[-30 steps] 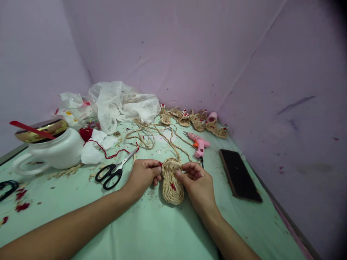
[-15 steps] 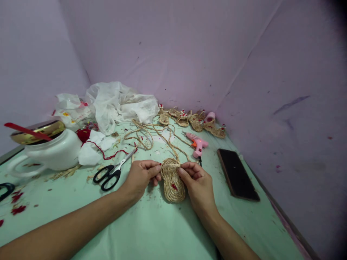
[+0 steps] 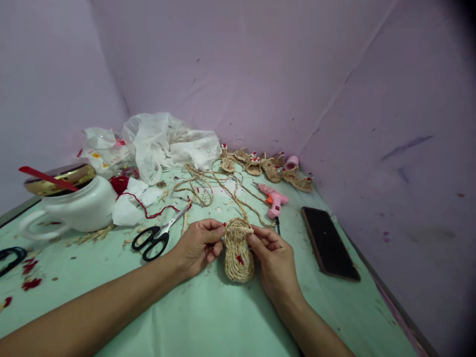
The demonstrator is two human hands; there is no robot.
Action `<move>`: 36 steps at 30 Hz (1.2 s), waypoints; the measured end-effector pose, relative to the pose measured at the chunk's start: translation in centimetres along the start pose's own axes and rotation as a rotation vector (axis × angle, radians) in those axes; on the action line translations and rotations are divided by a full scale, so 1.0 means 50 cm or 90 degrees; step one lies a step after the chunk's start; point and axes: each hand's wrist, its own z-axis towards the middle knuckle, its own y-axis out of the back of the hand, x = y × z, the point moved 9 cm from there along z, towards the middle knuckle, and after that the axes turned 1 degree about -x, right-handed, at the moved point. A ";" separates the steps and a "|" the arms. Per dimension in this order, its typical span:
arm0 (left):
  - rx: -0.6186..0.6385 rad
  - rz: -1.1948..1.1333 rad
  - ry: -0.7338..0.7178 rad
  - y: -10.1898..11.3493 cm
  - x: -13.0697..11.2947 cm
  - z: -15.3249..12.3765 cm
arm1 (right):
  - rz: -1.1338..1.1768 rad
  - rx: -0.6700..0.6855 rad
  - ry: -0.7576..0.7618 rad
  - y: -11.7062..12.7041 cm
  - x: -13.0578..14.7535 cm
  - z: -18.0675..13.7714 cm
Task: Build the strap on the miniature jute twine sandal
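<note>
A small slipper sole (image 3: 239, 265) of coiled straw rope lies in front of me, with a red mark on its lower half. Across its upper part runs a pale braided strap (image 3: 240, 230). My left hand (image 3: 201, 245) pinches the strap's left end at the sole's edge. On the other side, my right hand (image 3: 273, 253) grips the strap's right end between thumb and fingers. Loose straw rope (image 3: 203, 178) trails away from the sole's top toward the back. Black-handled scissors (image 3: 159, 237) rest left of my left hand.
A pink glue gun (image 3: 274, 197) and a phone (image 3: 329, 243) lie to the right. Several finished small slippers (image 3: 273, 171) line the wall. At left stand a white pot (image 3: 80, 206), red yarn (image 3: 119, 184) and a crumpled plastic bag (image 3: 167, 141).
The view has shifted slightly, so everything appears a little further right. Both hands keep their pinch at the strap's ends, and the sole stays in place between them.
</note>
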 end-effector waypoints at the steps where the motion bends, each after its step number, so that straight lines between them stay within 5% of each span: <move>1: 0.001 -0.007 0.003 0.000 0.001 -0.001 | 0.003 -0.001 0.000 0.000 -0.001 -0.002; 36: -0.007 -0.030 -0.002 0.000 -0.008 0.004 | 0.023 0.013 -0.051 -0.014 -0.005 -0.005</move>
